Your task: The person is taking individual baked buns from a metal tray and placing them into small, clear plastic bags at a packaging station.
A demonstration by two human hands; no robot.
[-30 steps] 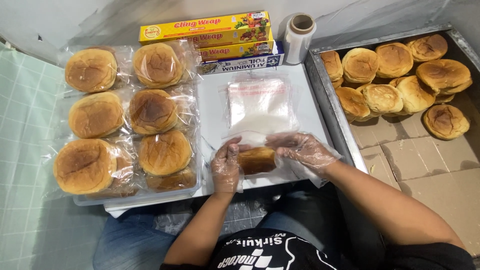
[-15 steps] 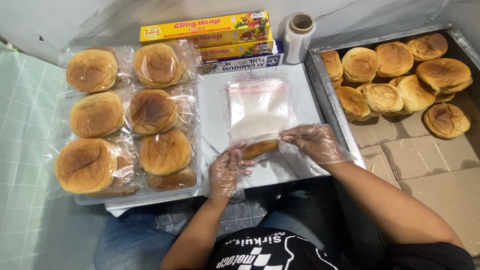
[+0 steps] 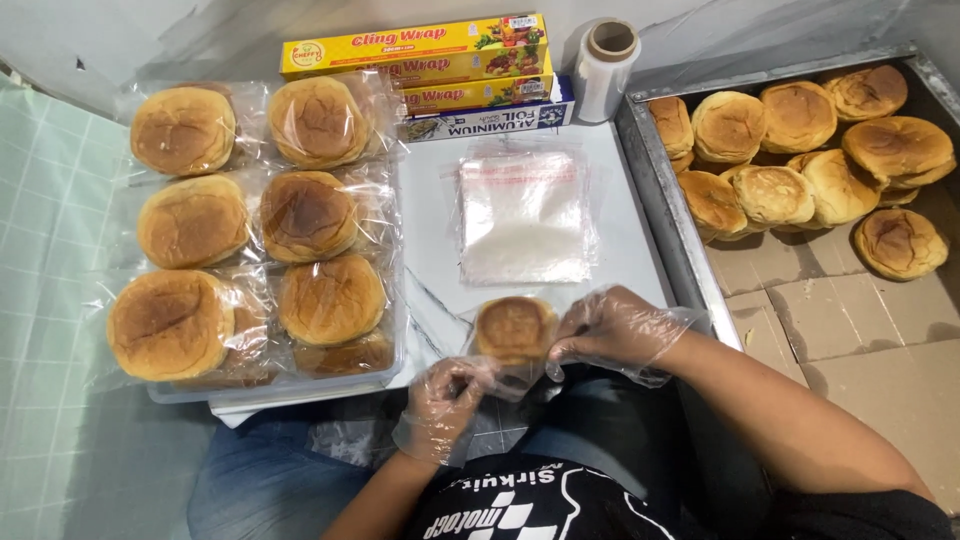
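**Bun held in a clear bag at the near edge of the board**

White board [image 3: 440, 260] fills the middle of the view, with a grey wall behind and green tiles to the left. Both hands wear loose clear gloves. The left hand [image 3: 445, 400] comes up from below, fingers pinched on the lower edge of the clear bag [image 3: 500, 375]. The right hand [image 3: 610, 325] reaches in from the right, forearm slanting across, fingers closed on the bag's side beside the bun [image 3: 515, 328]. The bun sits inside the bag at the board's near edge, just below the stack of empty bags [image 3: 525, 215].

Half a second ago the bun lay partly hidden under the hands, nearer the stack; now it shows whole and lower, and the left hand has dropped below it. Bagged buns [image 3: 305, 215] at left and the tray of loose buns [image 3: 800, 150] are unchanged.
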